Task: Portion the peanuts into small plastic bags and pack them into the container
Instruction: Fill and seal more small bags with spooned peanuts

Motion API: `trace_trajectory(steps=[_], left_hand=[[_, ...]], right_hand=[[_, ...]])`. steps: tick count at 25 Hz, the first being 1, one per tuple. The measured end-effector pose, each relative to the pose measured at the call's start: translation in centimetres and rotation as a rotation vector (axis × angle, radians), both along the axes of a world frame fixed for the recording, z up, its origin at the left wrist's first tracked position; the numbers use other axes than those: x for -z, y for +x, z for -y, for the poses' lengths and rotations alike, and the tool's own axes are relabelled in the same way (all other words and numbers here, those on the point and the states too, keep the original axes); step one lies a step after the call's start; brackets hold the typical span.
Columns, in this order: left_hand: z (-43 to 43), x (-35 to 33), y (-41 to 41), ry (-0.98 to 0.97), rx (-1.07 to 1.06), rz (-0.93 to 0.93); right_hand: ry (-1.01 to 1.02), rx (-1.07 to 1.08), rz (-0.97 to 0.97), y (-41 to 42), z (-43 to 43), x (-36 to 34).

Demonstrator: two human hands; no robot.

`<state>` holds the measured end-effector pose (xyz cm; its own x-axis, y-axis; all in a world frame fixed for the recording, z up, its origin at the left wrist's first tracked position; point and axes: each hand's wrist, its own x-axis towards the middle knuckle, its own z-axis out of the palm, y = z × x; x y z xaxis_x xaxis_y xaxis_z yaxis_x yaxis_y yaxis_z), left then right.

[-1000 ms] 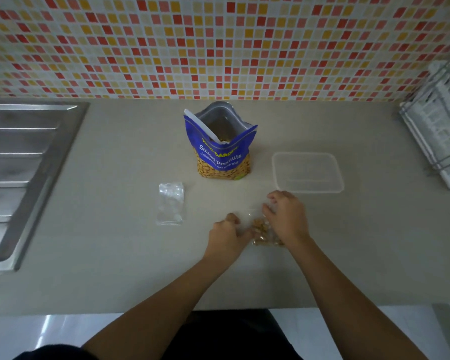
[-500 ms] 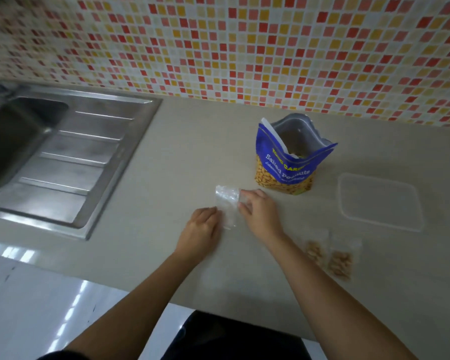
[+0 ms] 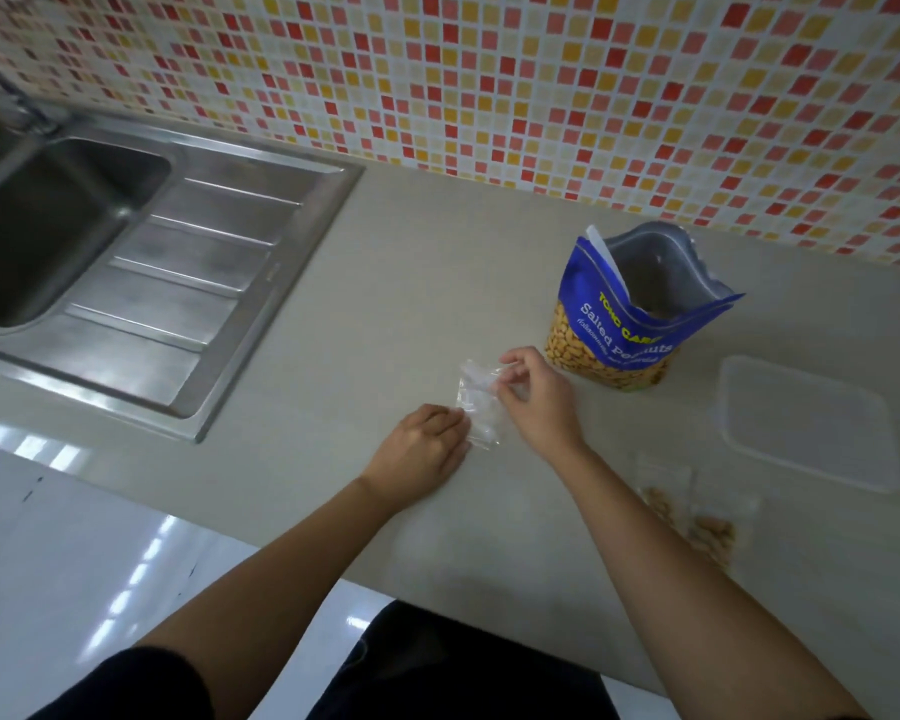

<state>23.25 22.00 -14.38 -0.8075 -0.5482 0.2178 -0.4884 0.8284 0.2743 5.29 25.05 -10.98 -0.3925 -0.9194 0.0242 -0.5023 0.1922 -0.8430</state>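
Both hands work on a small empty clear plastic bag (image 3: 476,402) lying on the beige worktop (image 3: 365,304). The left hand (image 3: 422,452) rests with curled fingers pressing down on the bag's near left edge, while the right hand (image 3: 539,394) pinches the bag's far right edge between thumb and fingertips. The two hands sit just apart, with the bag between them.

Just beyond the right hand stands the blue pouch of salted peanuts (image 3: 630,314), upright with its top open. To its right, a clear plastic container (image 3: 806,423) lies on the worktop. Near the right forearm lie two filled small bags of peanuts (image 3: 697,522), side by side and close to the container's near edge. A stainless steel sink (image 3: 126,262) with its draining board is set into the worktop at the left, below the mosaic tile wall (image 3: 489,80).
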Motion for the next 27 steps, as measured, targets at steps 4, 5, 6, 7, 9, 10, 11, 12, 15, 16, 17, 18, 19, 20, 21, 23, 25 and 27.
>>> trace_trajectory(steps=[4, 5, 6, 7, 9, 10, 11, 12, 15, 16, 17, 18, 19, 20, 21, 23, 25, 27], left_hand=[[0.2, -1.6, -0.2, 0.270, -0.144, -0.110], [0.3, -2.1, -0.2, 0.356, -0.207, -0.148], [0.4, -2.6, -0.3, 0.463, -0.288, -0.204], [0.6, -3.2, -0.4, 0.560, -0.381, -0.274], [1.3, -4.5, -0.5, 0.575, -0.538, -0.378], [1.8, -5.0, -0.6, 0.531, -0.550, -0.380], [2.4, -5.6, -0.8, 0.517, -0.511, -0.349], [2.9, -6.1, -1.1, 0.535, -0.448, -0.294], [4.1, -7.7, -2.3, 0.658, -0.320, -0.158], [4.3, -8.2, -2.5, 0.711, -0.320, -0.166], [4.4, -8.6, -2.7, 0.801, -0.336, -0.208], [4.5, -8.9, -2.7, 0.922, -0.360, -0.271], [4.5, -9.2, -2.7, 1.049, -0.381, -0.337], [4.5, -9.5, -2.6, 1.161, -0.400, -0.393], [4.5, -9.6, -2.5, 1.250, -0.420, -0.437], [4.2, -9.7, -2.5, 1.379, -0.449, -0.500], [3.3, -9.9, -3.0, 1.500, -0.428, -0.535], [2.2, -10.1, -3.7, 1.642, -0.388, -0.588]], right_hand=[[0.003, 0.039, 0.332, -0.4, -0.2, -0.4], [0.004, 0.033, 0.362, -0.4, -0.2, -0.5], [0.002, 0.027, 0.393, -0.4, -0.3, -0.6], [0.000, 0.023, 0.417, -0.4, -0.4, -0.7], [-0.005, 0.013, 0.451, -0.4, -0.6, -1.0], [-0.007, 0.007, 0.468, -0.5, -0.6, -1.2], [-0.005, 0.003, 0.482, -0.5, -0.6, -1.4], [-0.007, 0.003, 0.498, -0.5, -0.6, -1.7], [-0.018, 0.038, 0.537, -0.5, -0.6, -2.0], [-0.008, 0.040, 0.559, -0.5, -0.7, -2.1], [0.025, 0.029, 0.576, -0.6, -0.9, -2.1], [0.083, 0.009, 0.586, -0.7, -1.3, -2.2], [0.144, -0.008, 0.593, -0.7, -1.7, -2.2], [0.175, -0.004, 0.611, -0.7, -2.2, -2.2], [0.168, 0.029, 0.641, -0.7, -2.6, -2.2], [0.105, 0.149, 0.720, -0.8, -3.3, -2.3], [0.038, 0.228, 0.743, -1.2, -4.2, -2.5], [0.006, 0.225, 0.684, -2.0, -5.2, -2.8]])
